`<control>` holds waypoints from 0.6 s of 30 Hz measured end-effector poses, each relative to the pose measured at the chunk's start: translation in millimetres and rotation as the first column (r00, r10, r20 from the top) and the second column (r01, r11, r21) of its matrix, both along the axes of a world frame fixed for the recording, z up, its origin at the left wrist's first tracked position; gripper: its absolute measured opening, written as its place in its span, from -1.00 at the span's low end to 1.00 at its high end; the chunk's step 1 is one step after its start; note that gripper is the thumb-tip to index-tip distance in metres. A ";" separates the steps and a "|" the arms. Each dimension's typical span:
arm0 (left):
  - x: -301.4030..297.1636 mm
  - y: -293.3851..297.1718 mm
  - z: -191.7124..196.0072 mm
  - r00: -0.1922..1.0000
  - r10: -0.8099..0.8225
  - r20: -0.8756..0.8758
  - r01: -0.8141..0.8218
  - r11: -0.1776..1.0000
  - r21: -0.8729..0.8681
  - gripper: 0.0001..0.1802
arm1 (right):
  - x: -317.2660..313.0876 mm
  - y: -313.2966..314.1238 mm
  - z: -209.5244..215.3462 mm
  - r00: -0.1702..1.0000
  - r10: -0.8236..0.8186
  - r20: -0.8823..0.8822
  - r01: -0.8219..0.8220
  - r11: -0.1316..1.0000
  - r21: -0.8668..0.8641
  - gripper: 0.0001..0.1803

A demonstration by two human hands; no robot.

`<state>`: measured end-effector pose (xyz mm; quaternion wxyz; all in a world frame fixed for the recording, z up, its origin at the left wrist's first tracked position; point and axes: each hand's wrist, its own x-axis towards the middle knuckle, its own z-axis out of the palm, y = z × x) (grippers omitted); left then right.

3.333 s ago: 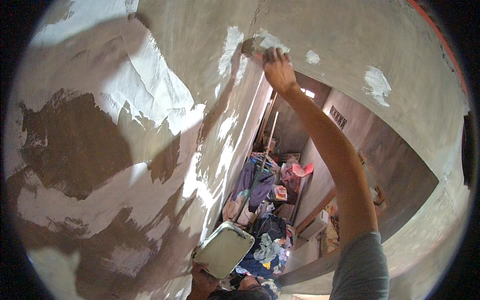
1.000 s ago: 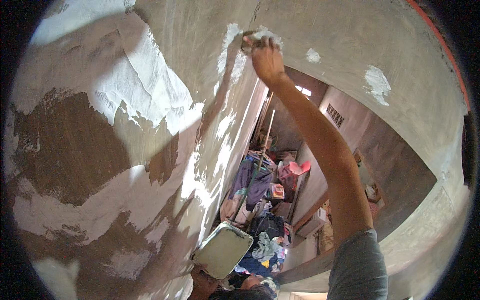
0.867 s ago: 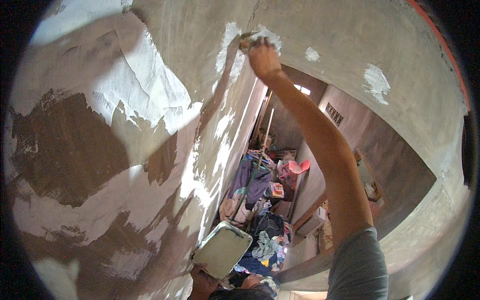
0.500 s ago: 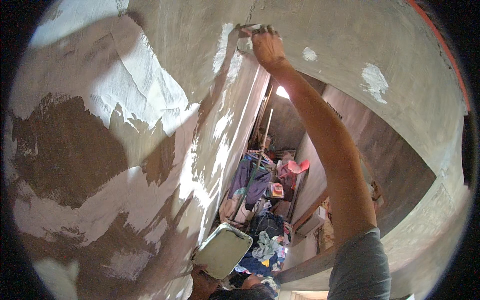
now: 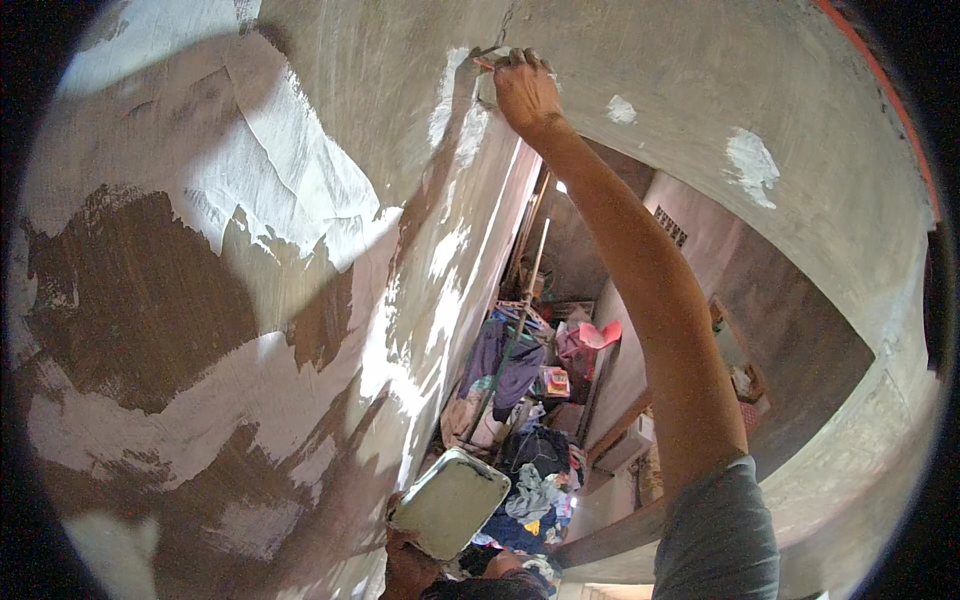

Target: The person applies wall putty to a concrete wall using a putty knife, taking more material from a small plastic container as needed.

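1. Two hands are at work: the right hand [image 5: 525, 90] is raised to the top of the wall, fingers closed round a small putty knife [image 5: 484, 66] whose handle end alone shows, the tool pressed where wall and ceiling [image 5: 700, 90] meet
2. The right arm runs straight up from a grey sleeve [image 5: 715, 535] at the lower edge, fully stretched
3. Fresh white filler [image 5: 445, 100] lies in a streak just beside the blade; two more white dabs sit on the ceiling, apart from the hand
4. The left hand [image 5: 408, 560], low in the view, grips from beneath a flat rectangular tray [image 5: 450, 502], pale and smeared, held tilted near the wall
5. The wall [image 5: 150, 300] to the left carries broad white patches over bare brown-grey render
6. Below, a narrow passage [image 5: 530, 420] is crowded with clothes and household things
7. Judged step: spreading filler along the upper corner. The next move appears to call for a steady drag of the blade along the joint, or bringing the knife down to the tray for more filler
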<state>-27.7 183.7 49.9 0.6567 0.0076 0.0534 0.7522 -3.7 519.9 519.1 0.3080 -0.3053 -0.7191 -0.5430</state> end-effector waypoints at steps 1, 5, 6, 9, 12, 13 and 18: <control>1.6 0.3 -0.2 0.999 0.009 0.031 -0.009 1.000 -0.002 -0.33 | -2.5 1.2 -4.0 0.996 -0.066 0.054 0.070 0.995 -0.074 -0.77; 3.6 1.0 -4.4 0.998 0.025 0.061 -0.026 1.000 0.013 -0.33 | -9.4 6.4 -52.5 0.966 -0.137 0.221 0.158 0.985 -0.076 -0.74; 3.3 1.4 -5.7 0.998 0.021 0.061 -0.022 1.000 0.018 -0.33 | -7.6 7.6 -57.8 0.977 -0.094 0.192 0.107 0.993 -0.056 -0.74; -0.5 3.4 -8.8 0.999 0.010 0.034 -0.011 1.000 0.016 -0.33 | 3.0 8.8 -50.1 0.989 -0.051 0.136 0.051 0.999 0.002 -0.74; 0.3 3.9 -9.7 0.998 0.058 -0.023 -0.058 0.998 0.001 -0.33 | 9.6 8.2 -15.9 0.998 -0.018 0.065 0.015 0.998 0.057 -0.75; 0.9 3.1 -9.6 0.998 0.056 -0.029 -0.056 0.998 -0.004 -0.33 | 8.9 8.0 -7.5 0.999 -0.015 0.041 0.013 0.998 0.060 -0.75; 3.3 -0.5 -10.7 0.958 0.079 -0.276 -0.094 0.995 -0.043 -0.31 | 5.4 2.4 -38.8 0.945 -0.219 0.244 0.240 0.969 -0.058 -0.71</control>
